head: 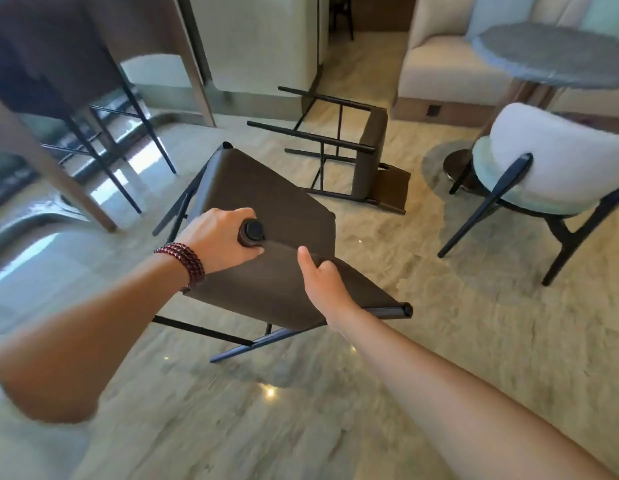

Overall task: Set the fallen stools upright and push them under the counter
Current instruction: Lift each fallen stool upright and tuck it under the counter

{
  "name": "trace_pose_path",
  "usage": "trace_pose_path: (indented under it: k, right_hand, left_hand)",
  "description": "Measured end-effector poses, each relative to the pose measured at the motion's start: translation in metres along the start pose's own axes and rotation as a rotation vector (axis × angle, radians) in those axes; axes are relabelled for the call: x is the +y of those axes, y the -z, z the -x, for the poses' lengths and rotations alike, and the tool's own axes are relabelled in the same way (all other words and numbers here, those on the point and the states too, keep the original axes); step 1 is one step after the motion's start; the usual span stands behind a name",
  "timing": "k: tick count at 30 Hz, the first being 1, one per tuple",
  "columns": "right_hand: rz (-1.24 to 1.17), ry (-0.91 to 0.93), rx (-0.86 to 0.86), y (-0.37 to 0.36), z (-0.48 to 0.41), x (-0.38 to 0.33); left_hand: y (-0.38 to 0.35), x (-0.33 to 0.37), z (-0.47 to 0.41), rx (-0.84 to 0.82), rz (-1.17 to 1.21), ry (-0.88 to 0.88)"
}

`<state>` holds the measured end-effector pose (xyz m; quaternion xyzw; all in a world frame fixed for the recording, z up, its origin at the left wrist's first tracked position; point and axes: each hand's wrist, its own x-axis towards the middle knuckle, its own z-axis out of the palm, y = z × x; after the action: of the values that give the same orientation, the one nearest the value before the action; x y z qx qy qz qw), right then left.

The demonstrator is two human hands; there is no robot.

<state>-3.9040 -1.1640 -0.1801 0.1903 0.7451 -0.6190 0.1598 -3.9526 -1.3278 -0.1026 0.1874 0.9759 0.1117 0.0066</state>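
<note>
Gleaming marble floor (pixel 439 341) holds one fallen stool (pixel 366 150) by sofa (pixel 439 64).

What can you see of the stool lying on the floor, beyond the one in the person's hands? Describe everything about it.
The fallen stool lies on its side on the pale, marble-look floor, beyond the held stool and left of the white chair. Its brown seat, seemingly leather, stands on edge; thin black legs with crossbars point left. A low brown backrest rests on the floor. Only the floor touches it.
</note>
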Motion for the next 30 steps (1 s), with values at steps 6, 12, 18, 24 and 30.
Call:
trace_pose_path:
  k: [6,12,18,24,30]
  right_hand:
    - [0.062,0.044,-0.111,-0.085,0.017,-0.070]
    - [0.189,0.021,-0.259,-0.152,0.024,-0.114]
    - [0.669,0.759,0.416,-0.159,0.023,-0.094]
    - [1.122,0.623,0.137,-0.139,-0.010,-0.087]
    - [1.054,0.694,0.167,-0.169,-0.012,-0.106]
  left_hand:
    - [0.059,-0.088,0.021,-0.011,0.018,0.191]
    - [0.108,-0.162,0.031,-0.079,-0.005,0.323]
    - [0.120,-0.194,0.034,-0.042,-0.068,0.363]
    - [0.128,-0.220,0.044,-0.012,-0.015,0.387]
    - [0.131,-0.248,0.073,0.042,0.067,0.448]
